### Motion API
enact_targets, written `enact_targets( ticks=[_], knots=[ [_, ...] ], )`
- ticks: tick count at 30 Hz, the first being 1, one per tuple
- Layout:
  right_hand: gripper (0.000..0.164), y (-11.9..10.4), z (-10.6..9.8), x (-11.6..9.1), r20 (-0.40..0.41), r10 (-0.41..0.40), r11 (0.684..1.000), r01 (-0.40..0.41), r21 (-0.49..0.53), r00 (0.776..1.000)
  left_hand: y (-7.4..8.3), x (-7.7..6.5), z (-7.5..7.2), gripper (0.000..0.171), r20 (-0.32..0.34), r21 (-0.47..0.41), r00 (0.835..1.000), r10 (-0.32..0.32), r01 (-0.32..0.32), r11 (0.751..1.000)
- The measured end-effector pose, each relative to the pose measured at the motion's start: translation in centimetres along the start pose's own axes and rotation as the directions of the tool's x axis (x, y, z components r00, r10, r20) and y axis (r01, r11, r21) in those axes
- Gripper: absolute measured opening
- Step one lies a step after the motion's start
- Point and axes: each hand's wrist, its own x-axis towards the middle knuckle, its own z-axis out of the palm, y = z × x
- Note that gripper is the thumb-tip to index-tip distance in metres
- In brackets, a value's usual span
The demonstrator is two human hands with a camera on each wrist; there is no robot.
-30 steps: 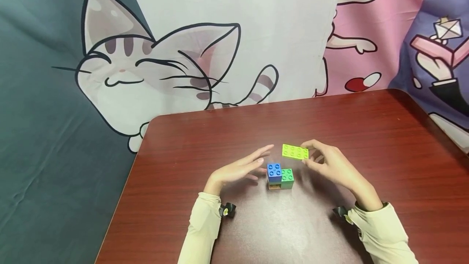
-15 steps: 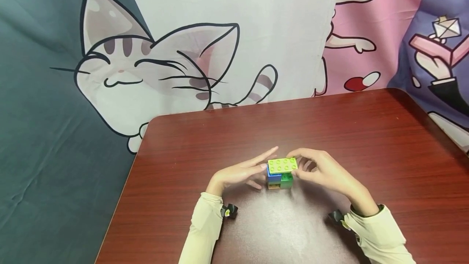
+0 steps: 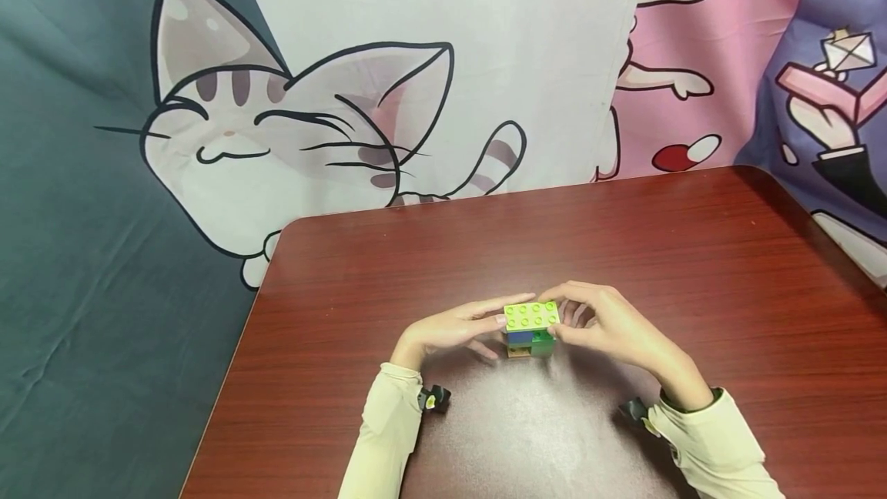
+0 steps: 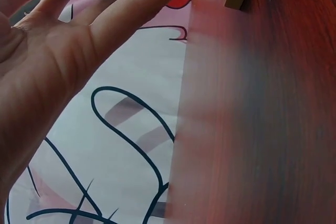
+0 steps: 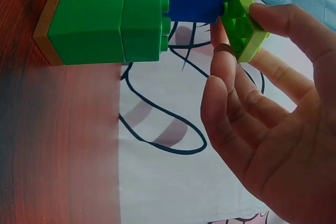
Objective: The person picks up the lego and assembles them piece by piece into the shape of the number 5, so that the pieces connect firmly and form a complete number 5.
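Observation:
A lime-green toy building brick (image 3: pixel 531 316) with two rows of studs lies over the blue brick (image 3: pixel 520 336), its right end jutting out above the green bricks (image 5: pixel 107 22). A tan brick (image 5: pixel 51 22) forms the base. My right hand (image 3: pixel 606 326) pinches the lime-green brick near its right end, between thumb and fingers. In the right wrist view that brick leans against the blue one, its hollow underside partly showing. My left hand (image 3: pixel 453 327) rests at the stack's left side with fingers stretched out, thumb tip by the lime-green brick and index finger behind it.
The stack stands on a dark reddish wooden table (image 3: pixel 388 268) with rounded far corners. Behind it hangs a cloth backdrop (image 3: pixel 554 45) with cartoon drawings. Small black devices (image 3: pixel 435 400) sit at both wrists.
My right hand has brought the lime-green brick leftward and toward me, from behind the stack to on top of the blue brick. My left hand has come in closer, its index finger reaching behind the brick.

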Motion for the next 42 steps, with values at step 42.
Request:
enact_targets(
  ticks=[42],
  knots=[
    [0.036,0.36,-0.3,-0.12,0.014,0.07,0.997,-0.07,-0.034,0.997,0.76,0.34,0.56,0.045,-0.022,0.022,1.0,-0.009,0.009,1.0]
  ],
)
